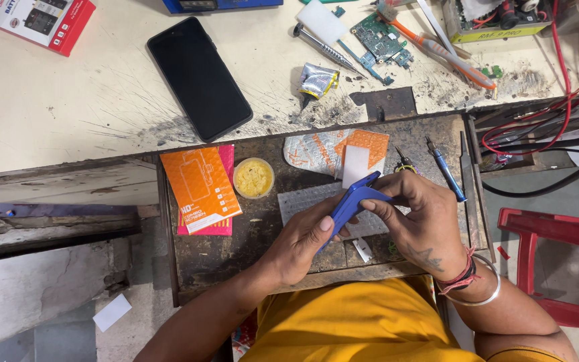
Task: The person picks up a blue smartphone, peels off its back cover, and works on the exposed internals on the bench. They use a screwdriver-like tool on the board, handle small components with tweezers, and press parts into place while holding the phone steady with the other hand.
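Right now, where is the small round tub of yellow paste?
In the head view, the yellow paste tub sits on the dark lower bench, left of both hands, beside the orange packet and below the black phone.

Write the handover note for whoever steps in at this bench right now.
Left hand: grips the lower end of the blue phone, held edge-up over the pull-out tray.
Right hand: fingers pinch the phone's upper end.
Nearby: black phone face-up on the bench, bare circuit board at the back, yellow paste tub and orange packet on the tray.
Done or left: cannot tell; the blue phone is in hand, not set down.
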